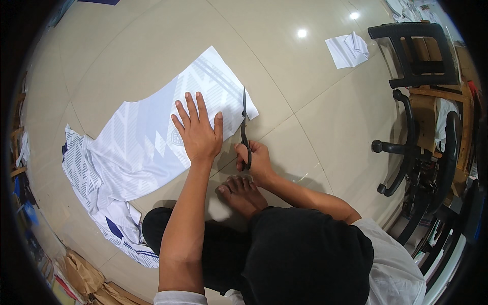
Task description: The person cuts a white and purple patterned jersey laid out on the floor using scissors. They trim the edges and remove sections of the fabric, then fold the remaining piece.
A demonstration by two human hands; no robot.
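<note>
Pressing: my left hand lay spread flat on the white fabric.
Cutting: my right hand gripped black scissors at its right edge.

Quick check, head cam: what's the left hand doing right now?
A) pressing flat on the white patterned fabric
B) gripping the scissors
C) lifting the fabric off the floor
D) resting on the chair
A: the left hand lies palm-down, fingers spread, on the white patterned fabric spread on the floor, while the right hand holds the black scissors at the fabric's edge.
</note>
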